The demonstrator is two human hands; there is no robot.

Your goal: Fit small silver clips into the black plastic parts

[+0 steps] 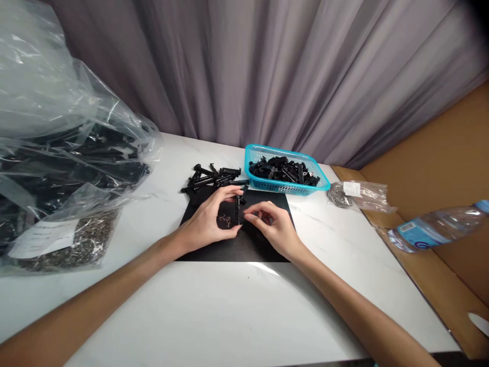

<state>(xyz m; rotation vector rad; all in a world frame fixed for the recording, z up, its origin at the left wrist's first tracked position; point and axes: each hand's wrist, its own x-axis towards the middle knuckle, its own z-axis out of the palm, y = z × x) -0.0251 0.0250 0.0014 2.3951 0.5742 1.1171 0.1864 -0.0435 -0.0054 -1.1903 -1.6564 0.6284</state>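
My left hand (210, 216) grips a slim black plastic part (237, 210) upright between thumb and fingers, above a black mat (244, 250). Close to its right side, my right hand (273, 224) is pinched, with a tiny thin metallic piece (252, 217) at the fingertips, too small to name. On the mat behind the left hand lies a little heap of small copper-coloured metal pieces (224, 220). Several similar black plastic parts (208, 177) are piled just beyond the mat.
A blue basket (287, 188) of black parts stands at the back. Large clear bags of black parts (76, 153) and a bag of small metal pieces (91, 239) lie left. At right are another small bag (359, 195), a plastic bottle (439, 227) and cardboard (431, 275).
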